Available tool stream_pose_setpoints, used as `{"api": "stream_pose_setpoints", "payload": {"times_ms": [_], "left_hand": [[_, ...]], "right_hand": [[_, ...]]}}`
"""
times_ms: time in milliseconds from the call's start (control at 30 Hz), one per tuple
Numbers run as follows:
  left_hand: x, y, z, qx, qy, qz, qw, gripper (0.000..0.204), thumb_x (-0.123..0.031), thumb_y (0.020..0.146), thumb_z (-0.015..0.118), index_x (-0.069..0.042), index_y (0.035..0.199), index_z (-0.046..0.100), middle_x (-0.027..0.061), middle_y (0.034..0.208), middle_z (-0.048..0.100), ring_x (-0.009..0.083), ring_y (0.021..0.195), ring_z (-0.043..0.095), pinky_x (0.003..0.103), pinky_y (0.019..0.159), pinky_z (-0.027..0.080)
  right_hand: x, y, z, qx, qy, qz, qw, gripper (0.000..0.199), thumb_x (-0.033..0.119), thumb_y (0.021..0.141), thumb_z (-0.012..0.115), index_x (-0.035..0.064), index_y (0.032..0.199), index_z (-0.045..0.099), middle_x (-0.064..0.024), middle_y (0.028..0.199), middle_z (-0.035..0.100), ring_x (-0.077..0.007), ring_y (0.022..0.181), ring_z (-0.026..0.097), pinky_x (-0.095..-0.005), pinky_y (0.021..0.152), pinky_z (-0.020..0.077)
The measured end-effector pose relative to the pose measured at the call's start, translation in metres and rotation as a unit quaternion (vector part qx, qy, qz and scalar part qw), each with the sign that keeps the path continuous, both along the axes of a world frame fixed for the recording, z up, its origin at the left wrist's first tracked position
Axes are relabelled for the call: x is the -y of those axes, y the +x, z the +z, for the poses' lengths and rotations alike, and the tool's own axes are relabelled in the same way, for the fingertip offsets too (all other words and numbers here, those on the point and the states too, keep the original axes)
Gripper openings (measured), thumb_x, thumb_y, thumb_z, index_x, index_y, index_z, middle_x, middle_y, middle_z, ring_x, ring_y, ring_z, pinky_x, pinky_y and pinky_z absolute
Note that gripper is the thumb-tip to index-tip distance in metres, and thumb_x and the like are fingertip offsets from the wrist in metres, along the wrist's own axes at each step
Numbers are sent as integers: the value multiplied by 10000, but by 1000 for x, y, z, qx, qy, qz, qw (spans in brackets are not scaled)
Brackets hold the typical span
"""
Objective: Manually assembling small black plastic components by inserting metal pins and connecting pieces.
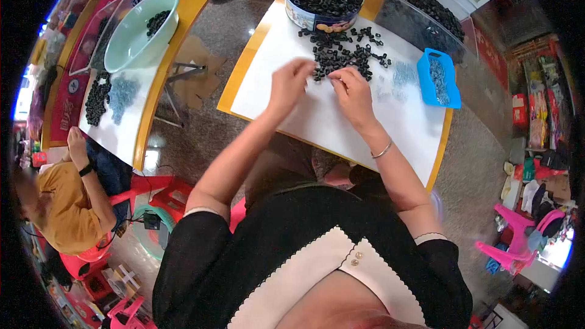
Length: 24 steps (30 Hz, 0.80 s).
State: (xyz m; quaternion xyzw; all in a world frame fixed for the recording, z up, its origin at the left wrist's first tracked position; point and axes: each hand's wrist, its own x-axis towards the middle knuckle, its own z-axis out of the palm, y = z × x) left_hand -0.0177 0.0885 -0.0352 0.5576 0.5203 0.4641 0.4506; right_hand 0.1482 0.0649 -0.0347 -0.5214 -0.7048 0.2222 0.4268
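Observation:
Both hands are over the white-topped table (259, 70), close to a loose pile of small black ring-like parts (344, 55). My left hand (289, 88) is at the pile's left edge, its fingers drawn together and slightly blurred. Just across from it, my right hand (355, 96) has thumb and forefinger pinched at the pile's near edge. Whatever either set of fingertips holds is too small to make out. To the right lie scattered small clear pieces (404, 74), beside a blue plastic tray (452, 88) holding more of them.
At the table's far edge stands a round tin (300, 18) full of black parts. A clear-walled bin (399, 15) with black pieces adjoins it. Leftward, another table (131, 137) carries a pale green basin (122, 45); a person in a mustard shirt (73, 213) sits there.

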Motion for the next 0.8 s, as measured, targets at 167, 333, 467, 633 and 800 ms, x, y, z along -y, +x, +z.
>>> {"api": "stream_pose_setpoints", "payload": {"times_ms": [167, 333, 467, 633, 800], "left_hand": [[-81, 4, 1, -232, 111, 84, 963, 222, -233, 802, 594, -39, 873, 677, 154, 804, 663, 313, 774, 639, 394, 698, 483], [-89, 16, -9, -375, 84, 43, 922, 279, -290, 769, 626, -84, 950, 676, 138, 877, 664, 311, 788, 633, 382, 723, 482], [-79, 15, -7, -339, 112, 44, 933, 248, -248, 776, 635, -63, 938, 664, 132, 854, 665, 263, 783, 639, 358, 713, 485], [-58, 5, -7, 61, -21, -8, 998, 222, -124, 843, 605, -2, 1028, 614, 78, 849, 639, 145, 724, 581, 265, 637, 477], [0, 16, 2, 375, -223, -97, 895, 223, -70, 881, 562, 21, 1084, 573, 82, 875, 616, 126, 687, 579, 216, 618, 509]], "right_hand": [[9, -5, -3, -18, 22, -33, 999, 69, 50, 789, 592, 16, 843, 621, -110, 863, 595, -277, 837, 568, -360, 745, 454], [13, 8, -14, -10, 79, -53, 995, 67, 22, 790, 588, 22, 846, 625, -94, 854, 590, -242, 769, 558, -326, 687, 450], [8, 13, -17, -17, 110, -65, 992, 87, 2, 811, 569, 15, 870, 631, -68, 850, 582, -164, 649, 538, -262, 575, 435], [10, 13, -17, -46, 127, -69, 988, 101, 3, 810, 573, 16, 896, 624, -70, 858, 585, -157, 656, 549, -257, 577, 444], [17, 12, 2, -143, 72, -41, 986, 128, 44, 790, 607, 34, 917, 611, -94, 858, 589, -223, 766, 587, -305, 652, 484]]}}
